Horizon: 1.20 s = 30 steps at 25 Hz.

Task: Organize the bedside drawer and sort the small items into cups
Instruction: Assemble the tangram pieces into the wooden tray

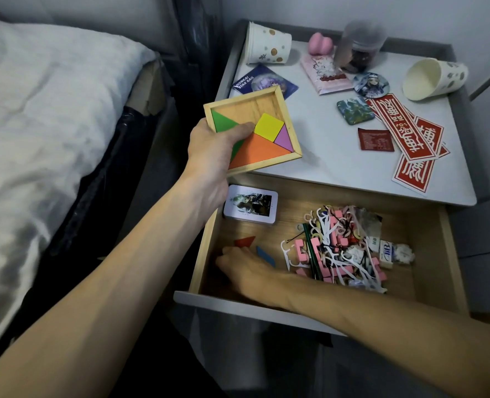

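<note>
I am watching the tilt of the square wooden puzzle tray (pixel 255 106), which my left hand (pixel 209 147) is gripping just above the back-left corner of the open wooden drawer (pixel 450 254). Its yellow square tile (pixel 269 128) is sitting proud, and I judge that any further lean could send it sliding out. The thumb is lying across the green triangular tile (pixel 221 119). My right hand (pixel 246 271) is reaching palm-down into the drawer's front-left part, beside the loose red tile (pixel 245 242) and the blue slanted tile (pixel 265 255). I cannot tell whether it is pinching anything. The tangle of white floss picks and pink pieces (pixel 338 248) is lying unsorted mid-drawer.
</note>
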Each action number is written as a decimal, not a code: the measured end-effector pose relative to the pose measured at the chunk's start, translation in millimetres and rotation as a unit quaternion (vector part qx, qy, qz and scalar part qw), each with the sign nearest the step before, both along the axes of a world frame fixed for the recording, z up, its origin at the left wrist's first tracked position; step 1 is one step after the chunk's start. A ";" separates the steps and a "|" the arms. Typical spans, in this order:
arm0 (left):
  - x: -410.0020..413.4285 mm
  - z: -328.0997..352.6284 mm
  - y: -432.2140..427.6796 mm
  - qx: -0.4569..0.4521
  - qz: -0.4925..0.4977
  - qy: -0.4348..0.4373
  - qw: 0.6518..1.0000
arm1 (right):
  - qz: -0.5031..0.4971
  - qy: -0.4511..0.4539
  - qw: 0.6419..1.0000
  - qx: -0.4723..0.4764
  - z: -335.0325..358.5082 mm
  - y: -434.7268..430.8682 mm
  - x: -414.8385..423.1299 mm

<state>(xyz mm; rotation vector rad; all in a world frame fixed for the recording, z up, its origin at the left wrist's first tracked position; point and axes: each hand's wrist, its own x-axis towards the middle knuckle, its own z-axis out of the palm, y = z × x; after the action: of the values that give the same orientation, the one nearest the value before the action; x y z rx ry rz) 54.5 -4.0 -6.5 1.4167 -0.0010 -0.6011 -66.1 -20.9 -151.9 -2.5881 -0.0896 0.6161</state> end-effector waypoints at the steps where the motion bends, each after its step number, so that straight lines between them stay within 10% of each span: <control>1: -0.1 -0.2 -0.2 0.000 0.000 0.000 1.000 | -0.007 0.002 1.000 0.011 -1.2 0.9 -1.5; 11: 0.4 0.2 -0.9 -0.013 -0.003 -0.002 1.000 | -0.148 -0.042 0.981 0.115 10.6 -14.3 -13.1; 30: -3.8 0.5 -2.4 -0.014 -0.007 -0.002 1.000 | -0.200 0.015 0.971 -0.130 19.8 -40.5 -26.8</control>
<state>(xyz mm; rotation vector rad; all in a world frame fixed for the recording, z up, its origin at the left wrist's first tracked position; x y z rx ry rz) 50.7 -6.3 -6.0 1.3919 -0.0223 -0.6092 -92.8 -61.3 -132.1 -2.7281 0.5435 0.5428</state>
